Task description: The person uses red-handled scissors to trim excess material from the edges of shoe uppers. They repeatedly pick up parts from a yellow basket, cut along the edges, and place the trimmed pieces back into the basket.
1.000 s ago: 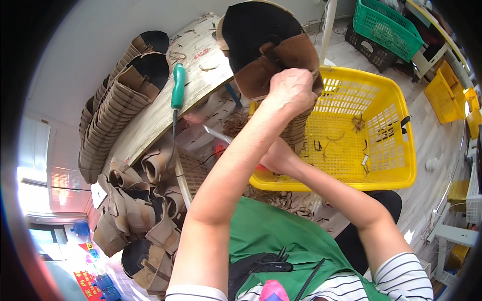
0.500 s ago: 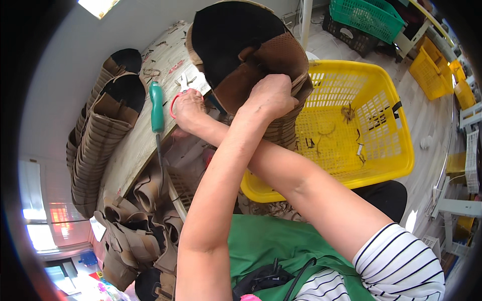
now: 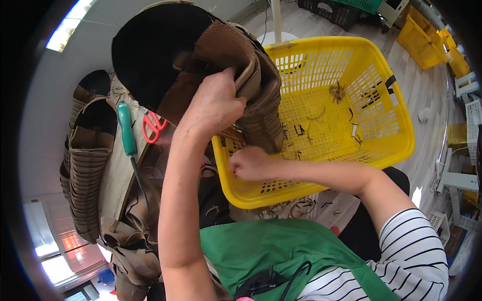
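Note:
My left hand (image 3: 213,103) grips the edge of a tall stack of nested brown shoe uppers (image 3: 266,120), its fingertips hidden at the opening. The top upper has a wide black lining (image 3: 150,50) facing me. Below it, my right hand (image 3: 253,163) is over the near left rim of a yellow plastic basket (image 3: 396,125). That hand looks curled but is blurred, so its hold cannot be made out. Red-handled scissors (image 3: 154,125) lie at the table edge, partly covered by the stack. A green-handled tool with a cord (image 3: 125,128) lies beside them.
Two more stacks of uppers (image 3: 90,165) stand along the wall side of the wooden table (image 3: 114,188). Loose brown pieces (image 3: 133,258) hang or lie below its edge. Scraps and thread bits (image 3: 336,93) lie in the basket. Another yellow crate (image 3: 422,40) stands at far right.
My right hand has let go of the red scissors and drawn back to the right, uncrossing from my left arm. The view has shifted, and the stack appears farther left.

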A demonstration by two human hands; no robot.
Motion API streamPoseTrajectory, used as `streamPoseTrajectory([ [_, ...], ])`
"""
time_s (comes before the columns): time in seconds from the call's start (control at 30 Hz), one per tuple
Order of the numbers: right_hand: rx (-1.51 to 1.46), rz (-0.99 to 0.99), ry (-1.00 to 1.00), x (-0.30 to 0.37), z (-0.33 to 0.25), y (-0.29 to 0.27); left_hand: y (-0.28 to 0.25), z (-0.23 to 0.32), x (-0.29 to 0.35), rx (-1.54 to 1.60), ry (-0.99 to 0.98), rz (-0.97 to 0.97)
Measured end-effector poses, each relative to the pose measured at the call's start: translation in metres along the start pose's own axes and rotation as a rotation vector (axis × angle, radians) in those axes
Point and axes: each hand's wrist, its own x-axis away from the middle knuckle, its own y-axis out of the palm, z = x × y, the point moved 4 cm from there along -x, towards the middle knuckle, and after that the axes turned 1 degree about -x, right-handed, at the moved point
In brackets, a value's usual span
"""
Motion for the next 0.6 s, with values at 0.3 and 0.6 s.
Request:
streamPoseTrajectory([
  [0.3,-0.576,0.398,1.037,-0.009,0.318,-0.036,0.001,-0.001,0.002,0.160,-0.037,0.007],
  [0.6,-0.662,0.124,0.954,-0.044,0.359,-0.023,0.009,-0.008,0.000,0.367,-0.114,0.007],
])
